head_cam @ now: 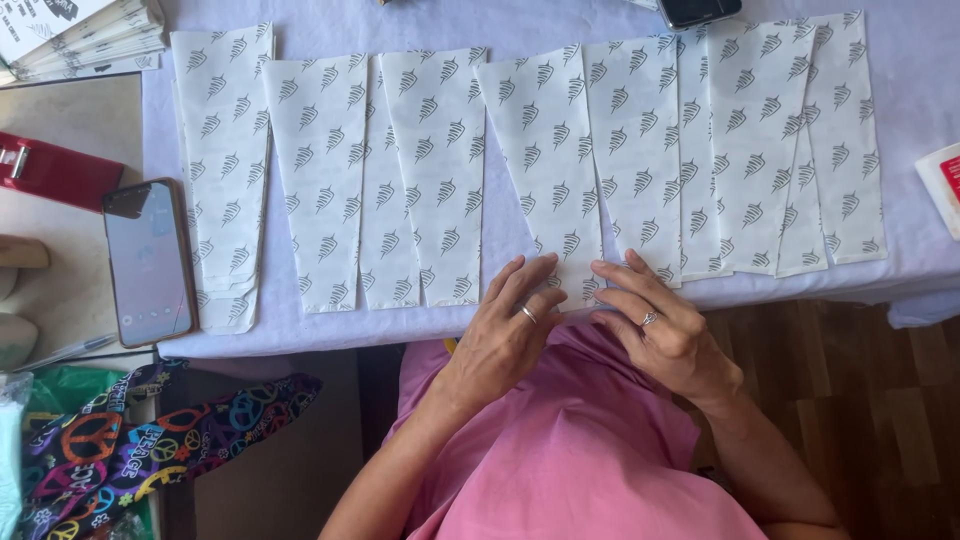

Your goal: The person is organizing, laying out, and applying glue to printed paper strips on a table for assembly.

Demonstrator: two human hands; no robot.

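Resting flat with fingers spread and unclenched, the left hand [505, 325] and the right hand [655, 320] press their fingertips on the near end of a white tapered paper piece printed with small grey leaf marks [545, 175], gripping nothing; each hand wears a ring. Whether the fingertips pinch the paper's edge is hard to make out, since that edge lies under them. Beyond the fingers and to both sides, more white printed paper pieces [320, 170] lie in an overlapping row on a pale lilac tablecloth [330, 325]. Far to the left of the left fingers, a dark-framed smartphone [148, 262] lies face up, and a red flat case [55, 170] is cut off by the picture's edge. Beyond the right fingers, a dark device [698, 10] is cut off at the top. Nearer than the fingers hangs a pink shirt [560, 450], with brown wooden floor [860, 400] to the right.
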